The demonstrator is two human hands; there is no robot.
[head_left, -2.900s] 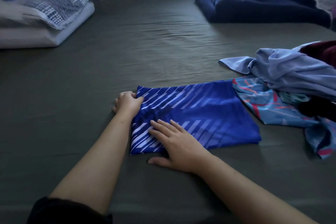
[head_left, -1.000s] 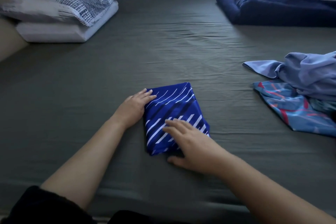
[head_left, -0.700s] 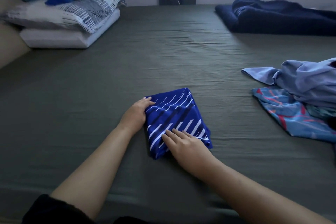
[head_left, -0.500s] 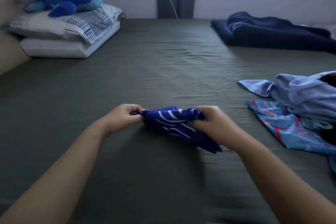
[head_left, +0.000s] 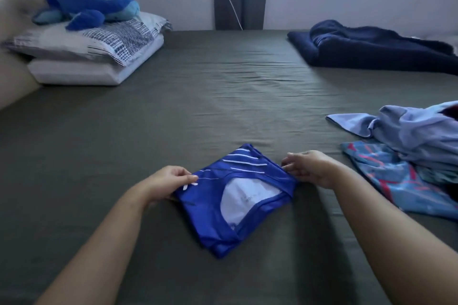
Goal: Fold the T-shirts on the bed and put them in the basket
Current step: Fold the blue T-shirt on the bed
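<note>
Flipped since half a second ago, the blue shirt (head_left: 238,195) now lies as a folded square on the near middle of the bed (head_left: 198,111), collar side up with a white inner patch showing, where before it was bunched between both fists above the sheet. To its right, apart from it, sits an unfolded heap: a pale blue shirt (head_left: 409,131) on top of a patterned shirt (head_left: 386,173). Far left are pillows (head_left: 94,57) with a plush whale (head_left: 86,7); far right, a navy blanket (head_left: 371,47). Nothing lies between the hands and the shirt. The left hand (head_left: 166,183) pinches the shirt's left corner, thumb on top; the right hand (head_left: 309,168) pinches its right corner. Both forearms reach in from the near edge.
</note>
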